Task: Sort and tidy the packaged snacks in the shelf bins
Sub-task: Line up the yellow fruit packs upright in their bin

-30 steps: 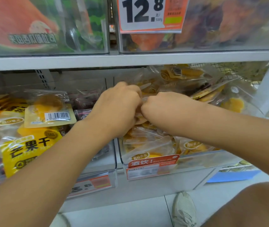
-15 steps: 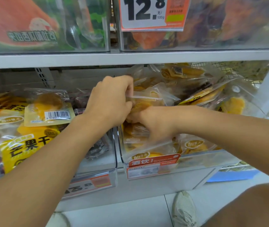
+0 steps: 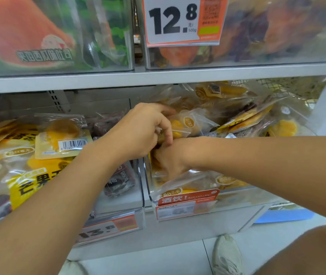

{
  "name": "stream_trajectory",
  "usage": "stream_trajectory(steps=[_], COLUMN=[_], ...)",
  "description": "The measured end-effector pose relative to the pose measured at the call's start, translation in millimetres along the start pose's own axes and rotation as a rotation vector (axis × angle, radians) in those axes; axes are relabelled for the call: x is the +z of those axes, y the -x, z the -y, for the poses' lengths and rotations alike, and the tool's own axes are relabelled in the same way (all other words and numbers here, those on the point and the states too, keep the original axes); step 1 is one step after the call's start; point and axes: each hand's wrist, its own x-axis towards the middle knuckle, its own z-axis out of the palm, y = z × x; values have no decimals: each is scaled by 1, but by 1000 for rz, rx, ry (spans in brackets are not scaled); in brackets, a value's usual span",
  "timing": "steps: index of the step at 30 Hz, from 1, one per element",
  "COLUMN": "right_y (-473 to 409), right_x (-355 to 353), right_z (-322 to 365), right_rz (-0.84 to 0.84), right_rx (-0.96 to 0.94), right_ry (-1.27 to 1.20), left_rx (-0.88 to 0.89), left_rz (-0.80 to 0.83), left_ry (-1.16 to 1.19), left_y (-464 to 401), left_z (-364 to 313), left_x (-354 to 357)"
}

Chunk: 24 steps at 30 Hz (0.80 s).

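Observation:
Clear packets of yellow dried fruit fill the right-hand clear bin (image 3: 243, 201) on the lower shelf. My left hand (image 3: 138, 132) is closed on one small clear packet of yellow fruit (image 3: 188, 124) lifted above the pile. My right hand (image 3: 170, 161) reaches down among the packets at the bin's left side; its fingers are buried in them and I cannot tell what they grip. More yellow mango packets (image 3: 29, 181) and a barcoded packet (image 3: 63, 141) lie in the bin on the left.
Dark-wrapped packets (image 3: 118, 181) lie in the middle bin. Above is a shelf (image 3: 158, 76) with clear bins and a 12.8 price sign (image 3: 178, 20). Price tags (image 3: 186, 205) hang on the bin fronts. My shoe (image 3: 227, 255) and knee are on the floor below.
My left hand has lifted a small packet up out of the pile. My right hand has moved down and left, deeper among the packets in the bin.

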Motion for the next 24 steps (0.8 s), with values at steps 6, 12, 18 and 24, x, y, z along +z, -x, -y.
stream_trajectory(steps=[6,12,18,24], right_y=[-10,-24,-27,-21], right_x=[5,17,18,19], right_z=[-7,-11,-14,-9], right_rz=[15,-177,-242,-178], right_rx=[-37,-53,-51,-16], right_ry=[40,190,286,134], left_rx=[12,-9,-26,28], left_rz=[445,454,449,420], left_ry=[-449,-419,-356,-404], left_y=[10,14,18,26], left_z=[-10,-7,-7,-9], left_x=[-8,-8,-6,-3])
